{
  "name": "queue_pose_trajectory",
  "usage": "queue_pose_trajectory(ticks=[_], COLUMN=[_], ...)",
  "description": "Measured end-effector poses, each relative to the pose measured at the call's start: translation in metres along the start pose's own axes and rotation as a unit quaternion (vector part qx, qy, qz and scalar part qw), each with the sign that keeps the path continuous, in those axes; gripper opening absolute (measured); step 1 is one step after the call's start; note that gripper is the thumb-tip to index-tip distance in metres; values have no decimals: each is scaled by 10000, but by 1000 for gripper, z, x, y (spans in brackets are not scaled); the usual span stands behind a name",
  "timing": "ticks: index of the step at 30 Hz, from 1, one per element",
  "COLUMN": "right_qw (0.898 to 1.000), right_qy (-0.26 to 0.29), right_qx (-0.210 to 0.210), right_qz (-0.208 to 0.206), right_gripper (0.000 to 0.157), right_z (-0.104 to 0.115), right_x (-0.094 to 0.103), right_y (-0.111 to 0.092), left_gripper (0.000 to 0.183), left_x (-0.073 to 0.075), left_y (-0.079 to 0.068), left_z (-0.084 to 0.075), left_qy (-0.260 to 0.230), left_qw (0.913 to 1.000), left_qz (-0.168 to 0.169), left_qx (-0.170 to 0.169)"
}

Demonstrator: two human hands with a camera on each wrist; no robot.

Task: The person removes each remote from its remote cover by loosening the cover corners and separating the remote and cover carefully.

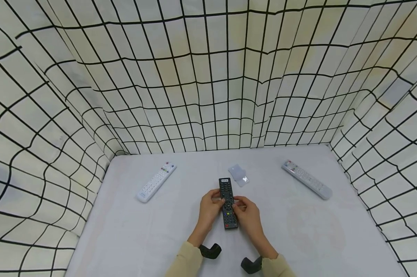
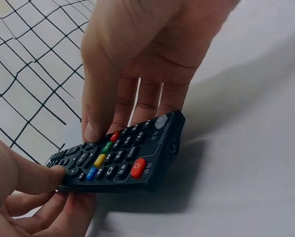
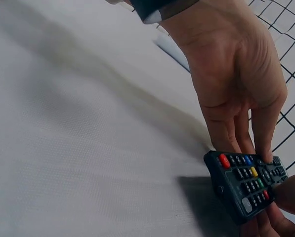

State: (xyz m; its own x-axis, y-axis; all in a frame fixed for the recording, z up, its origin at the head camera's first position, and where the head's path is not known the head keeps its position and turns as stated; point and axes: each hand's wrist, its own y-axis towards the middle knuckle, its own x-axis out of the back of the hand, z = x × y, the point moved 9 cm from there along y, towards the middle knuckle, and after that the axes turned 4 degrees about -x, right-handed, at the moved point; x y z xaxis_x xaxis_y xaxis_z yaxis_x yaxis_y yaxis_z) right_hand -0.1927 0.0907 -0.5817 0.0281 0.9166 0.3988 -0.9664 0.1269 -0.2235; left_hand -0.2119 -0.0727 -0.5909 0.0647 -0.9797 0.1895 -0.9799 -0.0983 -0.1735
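A black remote control (image 1: 226,188) with rows of small buttons is held between both hands, its long axis pointing away from the person. My left hand (image 1: 208,209) grips its left edge, thumb on the button face and fingers underneath. On the opposite edge, my right hand (image 1: 250,217) grips it the same way. In the left wrist view, the red power button (image 2: 138,168) and the coloured buttons face up. The remote casts a shadow on the white cloth and looks raised a little above it. Its underside is hidden.
A white remote (image 1: 156,182) lies at the left, and another pale remote (image 1: 307,179) at the right. Small clear plastic packets (image 1: 238,175) lie just beyond the black remote. White walls with a black grid (image 1: 208,80) enclose the white table (image 1: 132,234) at back and sides.
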Motion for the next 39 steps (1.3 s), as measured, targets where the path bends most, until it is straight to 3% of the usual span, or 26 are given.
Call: queue_pose_trajectory(ticks=[5, 12, 21, 31, 36, 39], right_qw=[9992, 9970, 9928, 9927, 9936, 9965], right_qy=[-369, -714, -1108, -1145, -1048, -801], right_qx=[16, 97, 179, 257, 210, 120], right_qz=[-161, -267, -409, -274, -369, -212], right_gripper=[28, 27, 26, 26, 25, 28], right_z=[1, 4, 7, 8, 12, 16], right_x=[0, -2, -2, -2, 2, 0], right_y=[-2, -4, -3, -3, 1, 4], left_gripper=[45, 41, 40, 39, 31, 30], left_x=[-1, 0, 0, 4, 20, 36], left_y=[0, -1, -2, -2, 2, 7], left_z=[0, -6, -8, -8, -15, -20], left_qy=[708, 1688, 1957, 1867, 2335, 2600], left_qw=[9971, 9833, 9778, 9806, 9698, 9621], left_qz=[-204, -451, -459, -155, -324, -464], left_qx=[-210, -516, -593, -574, -618, -676])
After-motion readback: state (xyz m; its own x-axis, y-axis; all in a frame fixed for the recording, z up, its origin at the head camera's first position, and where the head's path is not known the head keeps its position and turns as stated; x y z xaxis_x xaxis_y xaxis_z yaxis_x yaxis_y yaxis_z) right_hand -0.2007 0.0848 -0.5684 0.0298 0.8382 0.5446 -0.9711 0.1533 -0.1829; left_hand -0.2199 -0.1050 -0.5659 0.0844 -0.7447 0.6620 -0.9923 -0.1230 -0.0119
